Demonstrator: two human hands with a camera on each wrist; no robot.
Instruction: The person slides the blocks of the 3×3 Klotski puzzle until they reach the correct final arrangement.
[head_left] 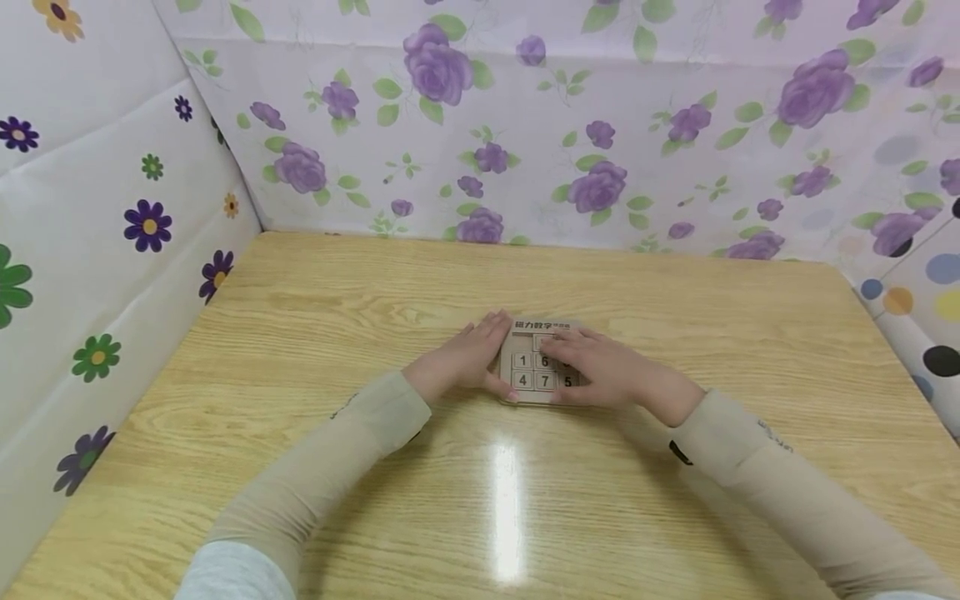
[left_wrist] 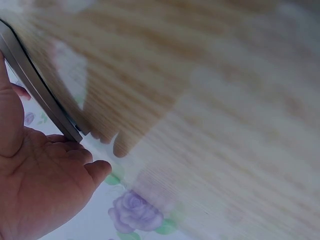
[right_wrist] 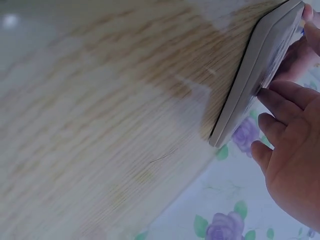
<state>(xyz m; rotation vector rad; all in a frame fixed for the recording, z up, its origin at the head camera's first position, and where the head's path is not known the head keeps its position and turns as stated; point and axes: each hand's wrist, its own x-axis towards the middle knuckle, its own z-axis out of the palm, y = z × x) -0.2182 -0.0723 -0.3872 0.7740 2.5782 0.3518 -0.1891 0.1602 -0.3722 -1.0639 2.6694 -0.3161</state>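
A number sliding puzzle [head_left: 536, 397] lies flat on the table, its printed heading along the far edge. Tiles 1, 6, 4, 7 and 5 show; the top left slot has no tile. My left hand [head_left: 468, 358] holds the puzzle's left side, thumb at the near left corner and fingers along the far part of that side. My right hand [head_left: 609, 371] reaches over the right side with fingertips on the upper tiles, which it partly hides, and thumb near the bottom edge. In the right wrist view, the fingers [right_wrist: 280, 107] rest on the puzzle's face.
The puzzle sits on a glossy wooden table [head_left: 337, 317] with a bright light reflection in front of it. Flower-patterned cloth [head_left: 360, 150] hangs behind the table, and another patterned cloth [head_left: 112, 275] runs down the left side. Dotted cloth [head_left: 900, 333] borders the right.
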